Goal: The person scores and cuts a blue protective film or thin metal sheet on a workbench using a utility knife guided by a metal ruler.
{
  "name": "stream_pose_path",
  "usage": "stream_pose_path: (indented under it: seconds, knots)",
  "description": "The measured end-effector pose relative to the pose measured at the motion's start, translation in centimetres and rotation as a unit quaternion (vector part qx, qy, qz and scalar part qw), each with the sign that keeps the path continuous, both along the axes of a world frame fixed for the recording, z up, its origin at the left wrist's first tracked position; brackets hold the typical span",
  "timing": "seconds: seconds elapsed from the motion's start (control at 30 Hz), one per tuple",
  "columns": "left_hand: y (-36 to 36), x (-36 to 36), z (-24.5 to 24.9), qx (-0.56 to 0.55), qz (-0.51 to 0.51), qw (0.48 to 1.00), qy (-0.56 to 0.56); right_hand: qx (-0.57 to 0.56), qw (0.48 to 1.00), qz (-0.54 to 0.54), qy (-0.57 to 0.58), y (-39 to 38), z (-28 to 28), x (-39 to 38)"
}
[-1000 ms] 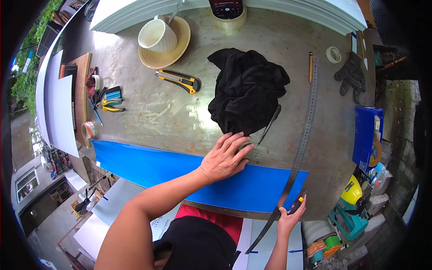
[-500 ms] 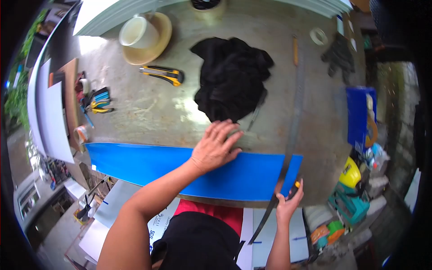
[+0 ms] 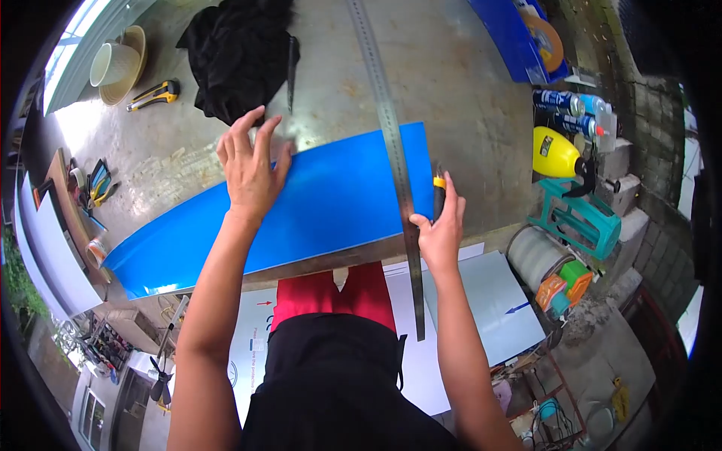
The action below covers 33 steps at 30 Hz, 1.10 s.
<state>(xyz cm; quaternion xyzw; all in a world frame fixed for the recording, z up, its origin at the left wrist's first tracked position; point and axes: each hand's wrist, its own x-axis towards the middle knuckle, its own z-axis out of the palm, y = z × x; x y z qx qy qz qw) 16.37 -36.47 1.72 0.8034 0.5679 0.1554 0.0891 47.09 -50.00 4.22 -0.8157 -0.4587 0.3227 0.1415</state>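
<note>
The bench (image 3: 466,98) carries a long blue sheet (image 3: 331,199) laid flat along its near edge, which keeps the sheet's full width within reach. A steel ruler (image 3: 385,113) lies across the sheet close to its right end. It runs in from the far side of the bench and overhangs the near edge, giving a straight guide line across the sheet. A black cloth (image 3: 237,52) sits bunched toward the far edge, apart from the sheet.

The left hand (image 3: 252,169) is spread open, palm down, on the far edge of the sheet and holds nothing (the flat pressure appears intended to stop the sheet sliding). The right hand (image 3: 440,229) is closed around a cutter (image 3: 438,183) at the near edge, just beside the right side of the ruler, with the thumb against the ruler.

Only the yellow tip of the cutter shows. Its blade is hidden, so contact with the sheet cannot be confirmed. The ruler markings are unreadable.
</note>
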Motion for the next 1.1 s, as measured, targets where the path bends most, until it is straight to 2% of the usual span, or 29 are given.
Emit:
stream_pose_path:
  seconds: [0.07,0.13,0.2,0.33,0.43,0.5,0.53,0.6,0.63,0.77,0.87,0.93,1.0,1.1]
  knots:
    - [-1.5,2.8,1.1,-0.004,0.019,0.998,-0.058,0.008,1.000,0.001,0.004,-0.3,-0.1,0.1]
    - [-2.9,5.8,1.6,-0.053,-0.070,0.991,-0.106,0.000,1.000,-0.001,0.014,-0.3,-0.2,0.2]
    - [-3.5,8.4,0.9,-0.071,-0.126,0.985,-0.094,-0.004,1.000,-0.007,0.018,-0.4,0.0,0.2]
    - [-3.9,11.1,-0.6,-0.066,-0.122,0.987,-0.082,0.007,1.000,-0.002,0.029,-0.7,0.0,0.5]
    - [-4.5,11.7,-1.4,-0.058,-0.132,0.989,-0.032,0.039,0.998,-0.001,0.041,-1.3,-0.3,1.0]
    - [-4.5,11.7,-1.7,-0.040,-0.136,0.990,-0.008,0.133,0.988,0.014,0.073,-2.1,-0.7,1.9]
    - [-4.5,11.7,-1.7,-0.039,-0.136,0.990,-0.006,0.133,0.988,0.014,0.076,-2.8,-0.8,2.4]
    - [-4.6,11.8,-1.8,-0.057,-0.129,0.990,0.013,0.114,0.985,-0.061,0.112,-5.1,-1.1,3.4]
    - [-4.6,11.8,-1.9,-0.058,-0.129,0.990,0.015,0.115,0.987,-0.066,0.089,-6.1,-0.8,3.5]
    - [-4.5,11.8,-1.9,-0.053,-0.132,0.990,0.015,0.053,0.980,-0.108,0.160,-10.1,0.1,4.2]
    - [-4.5,11.9,-1.9,-0.054,-0.131,0.990,0.022,0.019,0.976,-0.093,0.196,-11.3,0.4,3.7]
    - [-4.6,11.9,-1.9,-0.059,-0.131,0.989,0.024,0.065,0.973,-0.071,0.208,-11.3,1.1,3.0]
    - [-4.5,11.9,-2.1,-0.047,-0.130,0.990,0.023,0.046,0.970,-0.070,0.227,-11.2,1.7,2.9]
    - [-4.5,11.9,-2.2,-0.044,-0.130,0.990,0.013,0.106,0.985,0.030,0.136,-11.2,1.4,2.6]
